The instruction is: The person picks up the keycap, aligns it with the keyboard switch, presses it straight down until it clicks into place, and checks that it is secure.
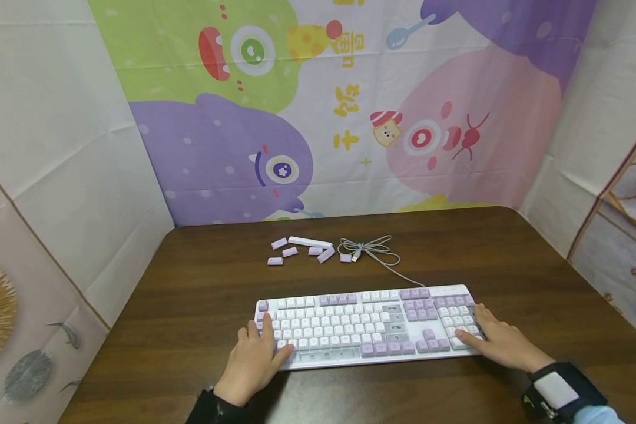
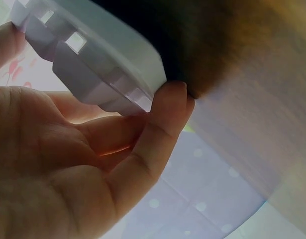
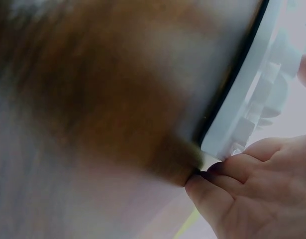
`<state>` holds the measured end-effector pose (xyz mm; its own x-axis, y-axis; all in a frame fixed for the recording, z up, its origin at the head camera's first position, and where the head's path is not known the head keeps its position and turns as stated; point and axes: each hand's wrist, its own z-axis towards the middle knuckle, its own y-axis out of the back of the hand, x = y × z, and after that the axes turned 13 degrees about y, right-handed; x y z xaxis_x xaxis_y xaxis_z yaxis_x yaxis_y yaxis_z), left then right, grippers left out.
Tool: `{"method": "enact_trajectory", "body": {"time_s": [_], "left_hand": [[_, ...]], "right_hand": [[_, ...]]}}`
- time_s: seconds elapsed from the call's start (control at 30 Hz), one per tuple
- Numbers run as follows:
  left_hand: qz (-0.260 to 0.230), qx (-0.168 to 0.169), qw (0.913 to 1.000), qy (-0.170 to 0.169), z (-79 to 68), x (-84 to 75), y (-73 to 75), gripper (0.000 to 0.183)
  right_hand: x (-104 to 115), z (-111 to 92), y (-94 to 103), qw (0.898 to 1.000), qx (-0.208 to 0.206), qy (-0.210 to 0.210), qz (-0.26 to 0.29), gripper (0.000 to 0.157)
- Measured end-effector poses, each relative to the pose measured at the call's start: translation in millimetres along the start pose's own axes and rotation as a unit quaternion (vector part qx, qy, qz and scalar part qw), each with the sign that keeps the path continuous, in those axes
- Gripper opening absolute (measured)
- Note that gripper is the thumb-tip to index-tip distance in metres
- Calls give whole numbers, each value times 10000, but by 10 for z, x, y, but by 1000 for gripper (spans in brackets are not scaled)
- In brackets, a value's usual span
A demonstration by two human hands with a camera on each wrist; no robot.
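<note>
Fabric (image 1: 217,141) with green, purple and pink rounded figures is hanging at 12 o'clock, showing shallow creases; its upper edge is running out of the head view. Dark wood-grain table (image 1: 164,330) is spreading below it, and its near edge is falling outside the frame. White keyboard (image 1: 363,330), a long rectangular slab, is lying on the table at 5 o'clock from the view's centre. Its raised white and purple keys are standing in rows, their legends being too small to read; grey bare sections (image 1: 328,355) are showing at its 8 o'clock and 3 o'clock. Left hand (image 1: 249,362) is grasping the keyboard's 9 o'clock end, thumb above, fingers bearing on the edge. Right hand (image 1: 500,341) is grasping the 3 o'clock end likewise. The keyboard is partly hiding the fingers in both wrist views, where blur is obscuring the surface beyond. Black wrist unit (image 1: 567,386) is encircling the right wrist; dark cuff (image 1: 219,409) on the left is being cut off below. Thin grey cable (image 1: 371,247) is looping at the keyboard's 12 o'clock. Smooth white bar (image 1: 307,242) and loose purple keycaps (image 1: 326,255) are lying at 11 o'clock.
</note>
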<state>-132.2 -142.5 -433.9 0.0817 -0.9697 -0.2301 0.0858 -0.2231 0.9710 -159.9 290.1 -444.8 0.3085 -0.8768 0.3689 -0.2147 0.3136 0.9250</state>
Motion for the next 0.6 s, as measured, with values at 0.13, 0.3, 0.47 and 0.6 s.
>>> {"method": "enact_trajectory", "body": {"time_s": [0.13, 0.3, 0.47, 0.6], "left_hand": [[-92, 122, 9999, -62, 100, 43, 47, 68], [140, -107, 9998, -138, 471, 96, 150, 50], [268, -1231, 9916, -284, 1121, 90, 164, 11], [409, -1687, 9837, -478, 1683, -11, 137, 19]], "right_hand": [[-28, -8, 46, 9999, 76, -30, 134, 95], [-66, -15, 79, 9999, 101, -25, 80, 102], [-76, -14, 53, 9999, 110, -33, 58, 108], [-50, -44, -3, 9999, -8, 81, 78, 110]]}}
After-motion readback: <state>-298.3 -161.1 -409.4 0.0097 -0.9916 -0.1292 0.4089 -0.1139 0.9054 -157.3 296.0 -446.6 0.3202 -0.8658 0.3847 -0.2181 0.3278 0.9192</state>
